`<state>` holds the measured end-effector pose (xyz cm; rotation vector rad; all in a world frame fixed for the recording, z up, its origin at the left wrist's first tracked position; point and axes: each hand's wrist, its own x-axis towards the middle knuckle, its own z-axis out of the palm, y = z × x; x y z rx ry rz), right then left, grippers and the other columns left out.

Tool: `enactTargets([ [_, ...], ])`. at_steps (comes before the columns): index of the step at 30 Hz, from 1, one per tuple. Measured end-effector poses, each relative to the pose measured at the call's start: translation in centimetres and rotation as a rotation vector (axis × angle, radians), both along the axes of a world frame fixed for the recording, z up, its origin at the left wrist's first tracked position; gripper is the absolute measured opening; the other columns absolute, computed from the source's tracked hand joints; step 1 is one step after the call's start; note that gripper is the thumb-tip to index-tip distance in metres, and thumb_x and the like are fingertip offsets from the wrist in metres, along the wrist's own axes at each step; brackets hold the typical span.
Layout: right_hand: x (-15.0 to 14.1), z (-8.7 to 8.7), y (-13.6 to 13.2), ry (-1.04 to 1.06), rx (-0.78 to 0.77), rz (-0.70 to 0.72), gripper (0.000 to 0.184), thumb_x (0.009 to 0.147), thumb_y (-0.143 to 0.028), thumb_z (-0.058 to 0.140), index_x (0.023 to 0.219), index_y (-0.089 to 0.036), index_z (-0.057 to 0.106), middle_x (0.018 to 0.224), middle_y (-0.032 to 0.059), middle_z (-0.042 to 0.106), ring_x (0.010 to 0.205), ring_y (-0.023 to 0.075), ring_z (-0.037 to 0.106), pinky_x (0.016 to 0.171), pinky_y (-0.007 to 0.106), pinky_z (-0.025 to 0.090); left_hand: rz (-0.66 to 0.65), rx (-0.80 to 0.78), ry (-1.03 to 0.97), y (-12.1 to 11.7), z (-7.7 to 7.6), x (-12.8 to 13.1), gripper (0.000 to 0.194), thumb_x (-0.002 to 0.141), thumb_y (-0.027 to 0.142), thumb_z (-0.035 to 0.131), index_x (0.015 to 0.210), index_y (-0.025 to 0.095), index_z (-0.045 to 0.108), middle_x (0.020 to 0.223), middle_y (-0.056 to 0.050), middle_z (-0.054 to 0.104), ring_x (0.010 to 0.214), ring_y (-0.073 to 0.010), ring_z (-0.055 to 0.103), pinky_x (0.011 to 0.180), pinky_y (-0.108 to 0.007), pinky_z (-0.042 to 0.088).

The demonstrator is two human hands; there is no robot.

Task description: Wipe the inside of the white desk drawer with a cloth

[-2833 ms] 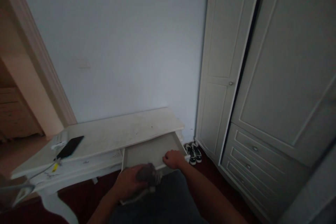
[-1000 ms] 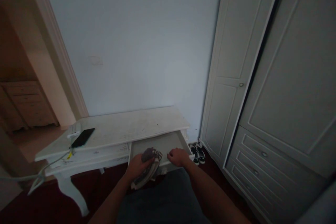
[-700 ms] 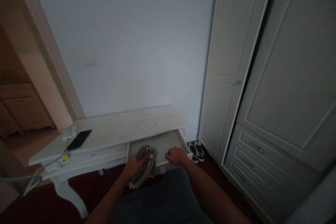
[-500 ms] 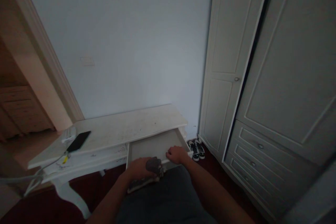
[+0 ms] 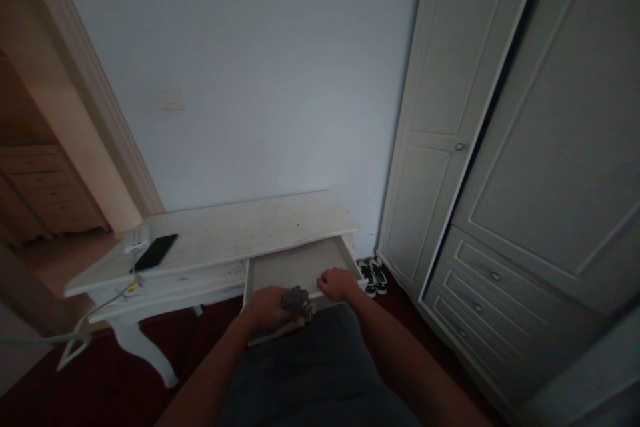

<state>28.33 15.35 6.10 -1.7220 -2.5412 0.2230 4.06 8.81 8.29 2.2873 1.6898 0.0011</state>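
Just above the grey-clad lap [image 5: 310, 367], the left hand [image 5: 267, 307] grasps a bunched grey-and-brown cloth [image 5: 296, 300], its fingers closed around it. The cloth is at the front rim of the drawer [image 5: 300, 263], towards its front left corner; whether they touch cannot be told. The right hand [image 5: 340, 283] is at the same rim, near the front right corner, its fingers curled; whether they grip the rim cannot be told. A narrow gap along the rim parts this hand from the cloth. Beyond both hands the drawer lies open upward, its side walls running back under the worktop's front edge.

The cloth's rounded grey end points rightward, towards the right hand; its long axis slants from low on the left to higher on the right, partly hidden by the left hand.

The white worktop [image 5: 240, 230] has open room from its right edge leftward to a dark flat device [image 5: 157, 251], which slants close to the front edge. Behind that device, by the left edge, sits a white object [image 5: 137, 238]. A pale cable [image 5: 107, 303] meets the front edge there. Dark shoes [image 5: 373, 275] stand on the floor past the right edge, beside the wardrobe [image 5: 430, 147]. Farthest off, through the doorway, is a wooden cabinet [image 5: 50, 187].
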Motion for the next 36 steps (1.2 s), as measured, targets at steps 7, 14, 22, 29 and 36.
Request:
enactTargets([
  [7,0.2,-0.4,-1.2,0.108,0.082,-0.049,0.043,0.106,-0.043,0.038,0.105,-0.020,0.075,0.111,0.0152,0.077,0.105,0.0282,0.071,0.089,0.035,0.045,0.007,0.038,0.013,-0.5,0.2,0.4,0.055,0.078,0.076,0.062,0.109,0.034,0.079,0.111,-0.009,0.081,0.108,-0.0378,0.074,0.084,-0.039,0.052],
  [14,1.2,-1.0,-0.7,0.386,0.048,-0.050,0.060,0.108,-0.059,0.029,0.092,-0.020,0.072,0.097,0.0120,0.077,0.096,0.0255,0.071,0.085,0.033,0.047,-0.015,0.081,0.019,-0.9,0.1,0.1,0.053,0.085,0.074,0.055,0.111,0.034,0.077,0.108,-0.009,0.082,0.105,-0.0364,0.075,0.086,-0.040,0.052],
  [22,2.7,0.7,2.8,0.670,-0.012,-0.067,0.094,0.101,-0.075,0.002,0.107,-0.015,0.074,0.095,0.0140,0.076,0.080,0.0225,0.071,0.071,0.031,0.053,-0.027,0.132,-0.059,0.5,0.0,9.2,0.052,0.088,0.065,0.056,0.120,0.027,0.072,0.118,-0.015,0.077,0.110,-0.0374,0.071,0.094,-0.047,0.052],
  [29,4.1,0.8,-2.8,0.516,0.161,0.141,0.059,0.107,-0.062,0.028,0.122,-0.022,0.069,0.123,0.0119,0.070,0.118,0.0274,0.060,0.108,0.041,0.041,-0.149,0.116,-0.132,2.6,-0.8,16.1,0.050,0.093,0.040,0.054,0.139,0.024,0.063,0.142,-0.017,0.066,0.129,-0.0372,0.061,0.110,-0.051,0.045],
  [36,3.4,-1.7,-4.6,0.091,0.243,0.301,0.087,0.086,-0.079,0.062,0.152,-0.024,0.048,0.138,0.0165,0.061,0.123,0.0367,0.053,0.110,0.053,0.034,-0.066,0.076,0.042,0.9,-1.5,3.1,0.072,0.079,0.063,0.066,0.138,0.023,0.063,0.137,-0.017,0.069,0.125,-0.0371,0.064,0.107,-0.049,0.049],
])
